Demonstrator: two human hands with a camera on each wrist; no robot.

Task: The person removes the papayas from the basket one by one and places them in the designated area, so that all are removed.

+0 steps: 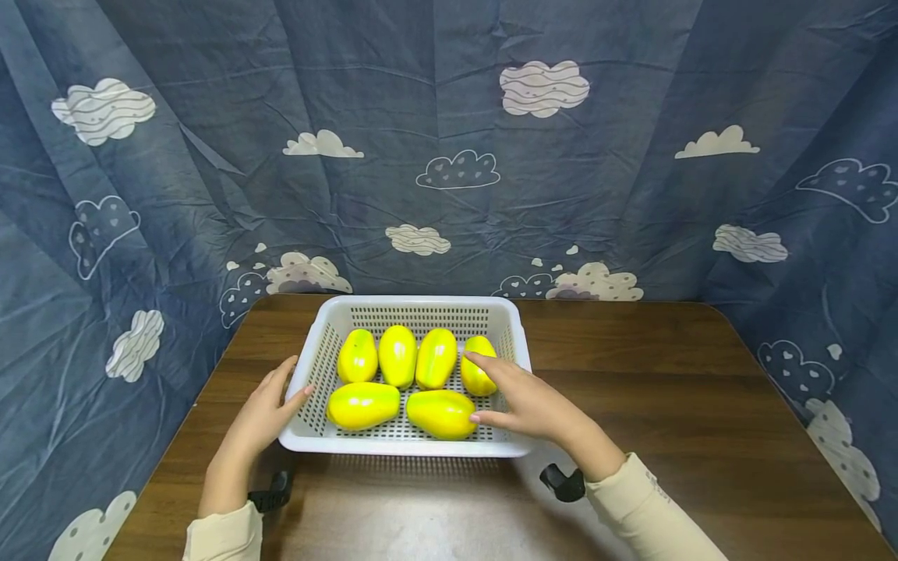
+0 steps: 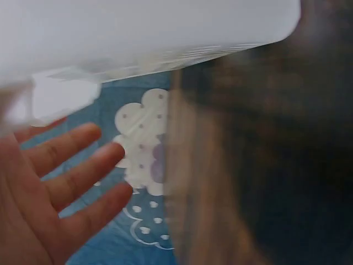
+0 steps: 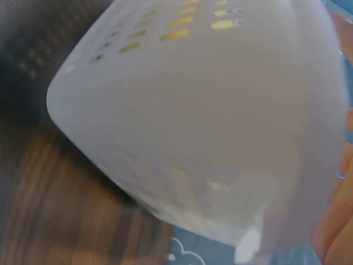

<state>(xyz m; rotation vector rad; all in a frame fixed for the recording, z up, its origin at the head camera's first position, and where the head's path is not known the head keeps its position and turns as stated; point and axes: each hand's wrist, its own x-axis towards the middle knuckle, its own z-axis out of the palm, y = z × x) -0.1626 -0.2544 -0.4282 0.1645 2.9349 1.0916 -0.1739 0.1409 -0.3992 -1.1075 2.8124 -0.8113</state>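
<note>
A white slotted plastic basket [image 1: 407, 446] holds several glossy yellow fruits that look like mangoes, tinged green. A row of them stands along the back, including a mango [image 1: 397, 357], and two lie sideways in front. My left hand [image 1: 263, 413] is at the basket's left side, fingers spread and thumb reaching over the rim. In the left wrist view its fingers [image 2: 83, 182] are extended below the white wall. My right hand [image 1: 526, 397] reaches over the right rim. Its fingertips overlap the rightmost mango [image 1: 477, 374], and its thumb tip is beside the front right mango [image 1: 440, 414].
The basket is over a brown wooden table [image 1: 631, 374], near its back edge. A dark blue curtain [image 1: 393, 93] with cloud prints hangs behind and along both sides. Black straps [image 1: 564, 483] show at both wrists.
</note>
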